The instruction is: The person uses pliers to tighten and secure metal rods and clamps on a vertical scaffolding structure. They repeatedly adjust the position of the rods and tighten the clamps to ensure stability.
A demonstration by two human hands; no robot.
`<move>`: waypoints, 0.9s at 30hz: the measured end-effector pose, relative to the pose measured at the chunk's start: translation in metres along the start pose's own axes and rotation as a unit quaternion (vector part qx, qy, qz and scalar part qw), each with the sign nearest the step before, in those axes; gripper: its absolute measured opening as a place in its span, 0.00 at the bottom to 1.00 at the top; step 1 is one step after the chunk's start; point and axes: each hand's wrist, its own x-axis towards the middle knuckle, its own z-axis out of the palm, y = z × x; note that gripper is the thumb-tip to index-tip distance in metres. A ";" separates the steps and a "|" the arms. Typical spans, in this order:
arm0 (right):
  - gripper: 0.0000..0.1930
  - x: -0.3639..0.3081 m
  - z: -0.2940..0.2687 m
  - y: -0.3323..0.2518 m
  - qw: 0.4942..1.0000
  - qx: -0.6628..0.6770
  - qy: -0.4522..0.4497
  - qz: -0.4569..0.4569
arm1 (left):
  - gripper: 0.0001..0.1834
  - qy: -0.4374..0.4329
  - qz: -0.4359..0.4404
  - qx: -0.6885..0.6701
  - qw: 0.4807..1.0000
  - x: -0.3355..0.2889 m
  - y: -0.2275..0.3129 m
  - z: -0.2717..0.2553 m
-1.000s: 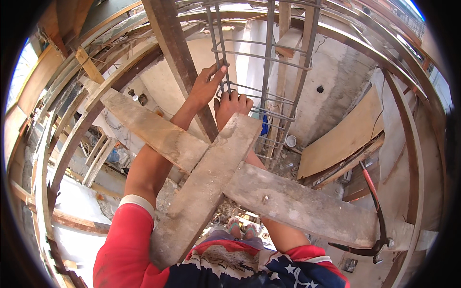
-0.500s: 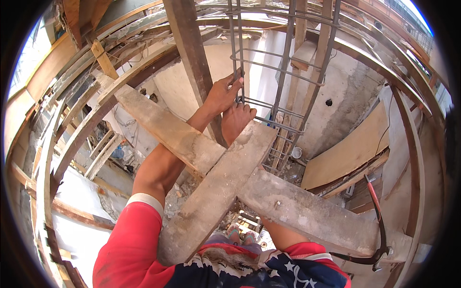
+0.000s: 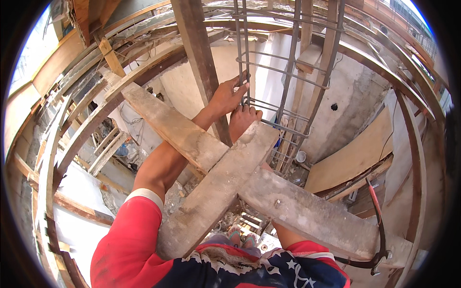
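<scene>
A tall cage of steel rebar (image 3: 289, 57) with bent wire hoops stands in front of me. My left hand (image 3: 227, 99) is closed around its left upright bars, thumb and fingers pinching them. Just below, my right hand (image 3: 244, 118) is curled into a fist against the lower part of the same bars; its wrist passes behind a wooden plank (image 3: 216, 187). Whether any small piece is between my fingers cannot be seen. My left forearm reaches over a second plank (image 3: 177, 132), beside a dark wooden post (image 3: 199, 57).
A third plank (image 3: 312, 211) runs to the right, with a red-handled claw hammer (image 3: 382, 240) hooked near its end. Curved-looking timber beams (image 3: 77, 149) surround me. Far below are rubble, a white bucket (image 3: 301, 156) and my sandalled feet (image 3: 242, 237). A plywood sheet (image 3: 353, 153) leans at right.
The view has shifted slightly, so the cage and post sit a little farther right. Both hands stay at the same bars, with the right fingers slightly more curled over.
</scene>
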 end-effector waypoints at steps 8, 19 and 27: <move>0.06 -0.003 0.003 0.009 0.987 0.135 0.084 0.012 | 0.24 0.023 -0.192 -0.115 0.974 -0.002 -0.045 0.003; 0.08 0.046 -0.012 0.047 0.999 0.033 -0.005 0.019 | 0.17 -0.012 -0.197 0.026 0.980 0.001 -0.078 0.019; 0.06 0.080 -0.020 0.079 0.974 0.010 -0.214 0.069 | 0.17 -0.031 -0.138 0.129 0.982 0.005 -0.048 0.017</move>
